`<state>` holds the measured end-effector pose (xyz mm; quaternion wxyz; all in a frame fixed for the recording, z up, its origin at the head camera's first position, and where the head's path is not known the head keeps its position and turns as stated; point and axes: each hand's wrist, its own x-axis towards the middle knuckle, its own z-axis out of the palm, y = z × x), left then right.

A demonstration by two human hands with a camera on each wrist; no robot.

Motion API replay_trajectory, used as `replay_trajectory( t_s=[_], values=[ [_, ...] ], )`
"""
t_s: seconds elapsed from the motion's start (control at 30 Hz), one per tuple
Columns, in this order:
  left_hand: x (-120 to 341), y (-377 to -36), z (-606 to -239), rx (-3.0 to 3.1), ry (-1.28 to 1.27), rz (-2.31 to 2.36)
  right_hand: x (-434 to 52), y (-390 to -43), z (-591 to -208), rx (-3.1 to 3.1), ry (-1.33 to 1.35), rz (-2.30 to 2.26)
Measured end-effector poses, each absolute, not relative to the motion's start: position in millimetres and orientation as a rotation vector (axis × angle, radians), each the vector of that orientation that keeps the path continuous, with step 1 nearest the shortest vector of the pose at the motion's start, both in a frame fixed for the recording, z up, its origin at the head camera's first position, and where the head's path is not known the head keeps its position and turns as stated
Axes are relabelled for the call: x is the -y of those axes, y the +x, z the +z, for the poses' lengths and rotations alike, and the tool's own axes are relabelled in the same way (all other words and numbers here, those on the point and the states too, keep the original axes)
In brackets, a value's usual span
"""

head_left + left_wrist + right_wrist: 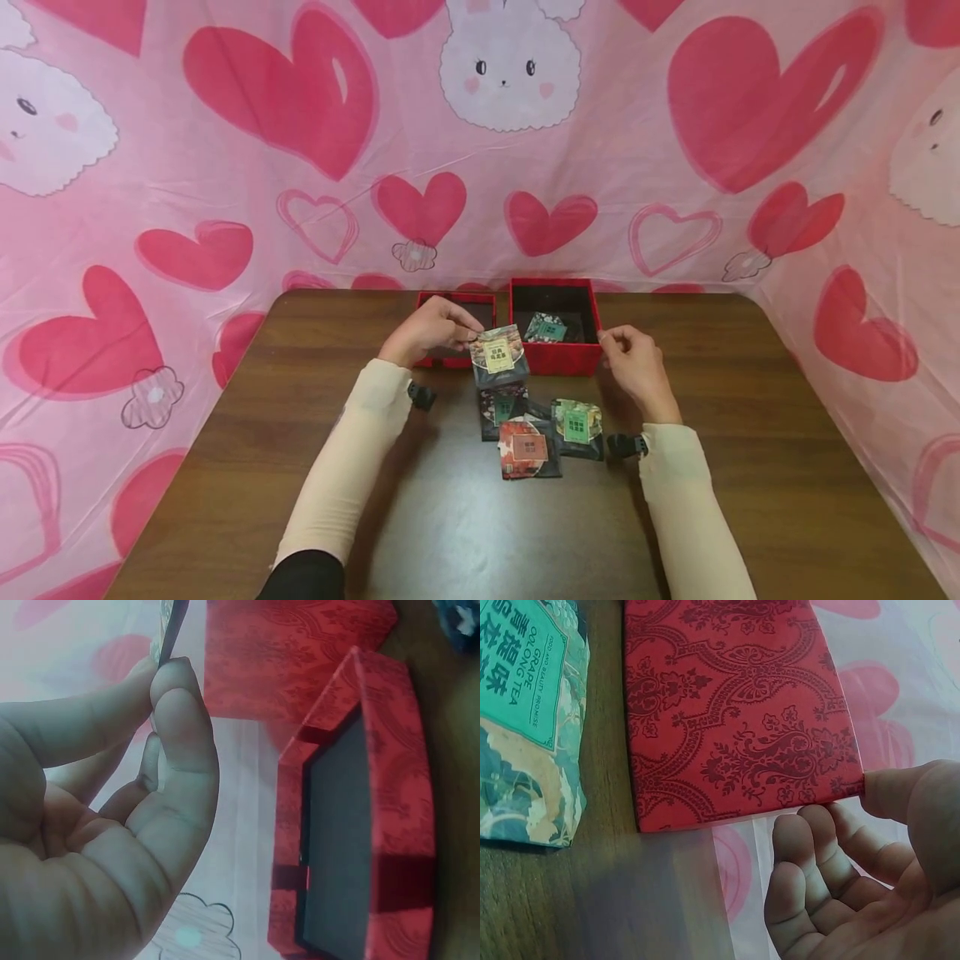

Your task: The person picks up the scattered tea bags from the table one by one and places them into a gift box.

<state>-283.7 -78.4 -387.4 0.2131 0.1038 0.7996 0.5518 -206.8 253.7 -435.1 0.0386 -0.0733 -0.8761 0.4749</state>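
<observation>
In the head view, my left hand (435,327) pinches a tea packet (498,354) with a pale yellow label, held up in front of the red boxes. The left wrist view shows this packet (174,626) edge-on between thumb and fingers. My right hand (637,365) grips the near right corner of an open red patterned box (555,360), thumb at its upper edge. Inside the box lies a packet (546,330) with a teal label. Nearer me on the table are a red packet (528,450), a green-labelled grape oolong tea packet (577,427) and a dark packet (491,414), partly covered.
A shallower red box part (483,298), dark inside, stands behind my left hand, left of the deeper box. The brown wooden table (300,467) meets a pink heart-print cloth (480,225) right behind the boxes.
</observation>
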Motion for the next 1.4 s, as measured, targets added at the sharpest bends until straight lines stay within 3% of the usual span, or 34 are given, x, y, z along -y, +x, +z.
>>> replay_trajectory(
  t_s=[1.4],
  values=[
    [2, -330, -375, -2.128, 0.126, 1.788, -250, -206, -435, 2.671, -0.239, 1.422]
  ],
)
